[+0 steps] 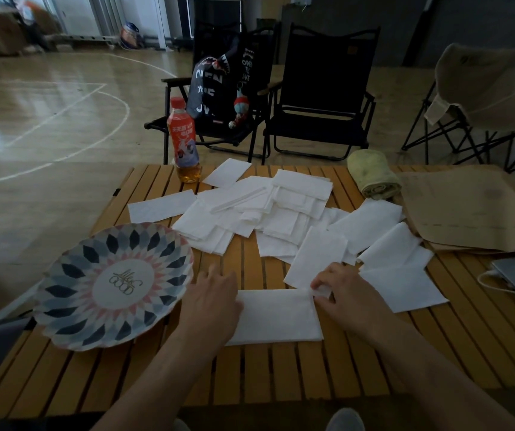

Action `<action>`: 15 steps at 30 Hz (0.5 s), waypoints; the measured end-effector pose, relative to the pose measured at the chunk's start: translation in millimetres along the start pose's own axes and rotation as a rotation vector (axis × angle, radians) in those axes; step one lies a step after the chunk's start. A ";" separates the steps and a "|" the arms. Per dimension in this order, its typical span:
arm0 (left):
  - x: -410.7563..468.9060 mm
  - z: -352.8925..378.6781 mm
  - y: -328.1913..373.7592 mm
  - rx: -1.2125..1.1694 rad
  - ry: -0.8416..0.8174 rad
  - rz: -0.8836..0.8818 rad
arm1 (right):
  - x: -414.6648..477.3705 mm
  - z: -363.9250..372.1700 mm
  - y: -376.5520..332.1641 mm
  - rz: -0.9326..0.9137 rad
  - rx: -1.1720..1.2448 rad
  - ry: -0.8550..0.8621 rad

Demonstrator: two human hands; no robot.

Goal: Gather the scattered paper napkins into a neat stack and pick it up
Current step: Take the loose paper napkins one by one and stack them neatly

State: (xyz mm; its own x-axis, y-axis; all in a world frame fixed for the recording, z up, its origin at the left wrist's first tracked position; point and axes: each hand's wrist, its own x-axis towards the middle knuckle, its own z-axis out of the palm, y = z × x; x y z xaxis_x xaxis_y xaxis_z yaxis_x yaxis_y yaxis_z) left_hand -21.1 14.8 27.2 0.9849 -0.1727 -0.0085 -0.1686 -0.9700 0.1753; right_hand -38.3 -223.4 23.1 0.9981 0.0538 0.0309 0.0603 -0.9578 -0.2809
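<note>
Seen from the head camera, a wooden table [281, 374] has many white napkins [268, 209] lying all over its middle and right side, some on top of each other. One front napkin [276, 317] lies flat close to the person, a little apart from the big mess. I cannot tell if it is one sheet or a few. The left hand [211, 301] rests flat on its left edge, with straight fingers pressing it down. The right hand [343, 298] pinches its top right corner between thumb and fingertips. A big flower plate [113, 286] sits just beside the left hand. A bottle [183, 141] stands at the far edge, and a rolled towel [374, 175] and brown paper bags [467, 209] are on the far right. I think the job has only just begun, and the hands are making the bottom of the stack straight. Next, a hand needs to reach for a nearby loose napkin, lift it gently and lay it on top with the edges lined up. Thin paper slides and folds easily, so one hand should hold the stack down.
</note>
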 end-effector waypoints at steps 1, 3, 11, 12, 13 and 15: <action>-0.6 -0.2 -0.4 -0.009 -0.028 0.015 | 1.7 0.8 2.0 -0.015 -0.004 0.012; -1.9 -1.1 -1.3 -0.022 -0.057 0.043 | 3.8 2.1 5.5 -0.031 -0.019 0.046; -0.4 -3.0 -4.7 0.007 -0.044 0.128 | 6.4 -13.1 -0.5 0.149 0.369 0.251; 0.7 -2.6 -4.5 -0.021 -0.028 0.132 | 6.7 -18.5 -4.3 0.183 0.475 0.274; 2.0 -2.3 -4.0 -0.063 -0.017 0.129 | 6.8 -23.5 -7.8 0.220 0.582 0.279; 4.6 -3.5 -1.9 -0.200 -0.018 0.099 | 6.3 -31.7 -14.5 0.314 0.865 0.222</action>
State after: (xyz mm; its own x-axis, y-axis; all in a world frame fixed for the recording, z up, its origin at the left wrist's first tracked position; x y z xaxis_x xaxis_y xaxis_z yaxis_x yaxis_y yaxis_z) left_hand -16.2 16.4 30.3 0.9629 -0.2699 0.0009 -0.2513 -0.8954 0.3676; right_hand -33.3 -218.1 57.8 0.9502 -0.3113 -0.0097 -0.1315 -0.3726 -0.9186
